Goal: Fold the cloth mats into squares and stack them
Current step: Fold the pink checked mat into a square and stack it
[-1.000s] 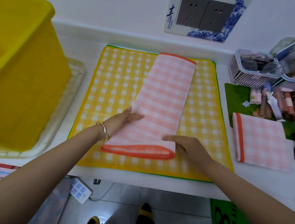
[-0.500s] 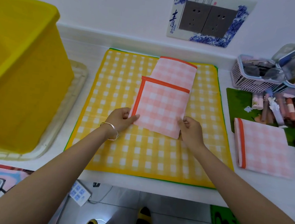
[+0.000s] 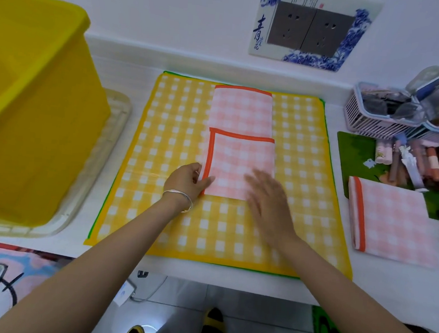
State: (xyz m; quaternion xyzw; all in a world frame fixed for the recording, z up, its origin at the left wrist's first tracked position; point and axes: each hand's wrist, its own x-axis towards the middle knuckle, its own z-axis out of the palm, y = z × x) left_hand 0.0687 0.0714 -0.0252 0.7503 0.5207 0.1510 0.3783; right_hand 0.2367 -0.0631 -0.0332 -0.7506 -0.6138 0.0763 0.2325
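- Lying flat: the pink mat point(image 3: 242, 110), checked with an orange hem, on the yellow mat point(image 3: 168, 136). The yellow mat is spread over the middle of the counter point(image 3: 393, 282), from near its back edge to its front edge.
- Change noted: a second ago the pink mat was one long strip running from the back of the yellow mat almost to its front. Its near end has since been lifted and turned over. It now rests as a flap point(image 3: 242, 163) whose orange hem crosses the strip partway up, short of the far hem.
- Left hand point(image 3: 185, 183): pinches the flap's near left corner, with the thumb on top by the orange edge and the fingers curled beside it.
- Right hand point(image 3: 268, 204): blurred. The fingers are straight and spread, palm down over the flap's near right corner, gripping nothing. Half a second ago it held that edge.
- Reading: the fold looks laid and under smoothing. The far part remains uncovered, so the piece is not yet square, and one further fold is probably due.
- Stack: one folded pink mat point(image 3: 395, 225) lies towards the counter's right edge, well apart and partly over a green pad point(image 3: 353, 156). The current piece would likely go on top of it.
- Also present: a yellow tub point(image 3: 33, 112) at the counter's left end.
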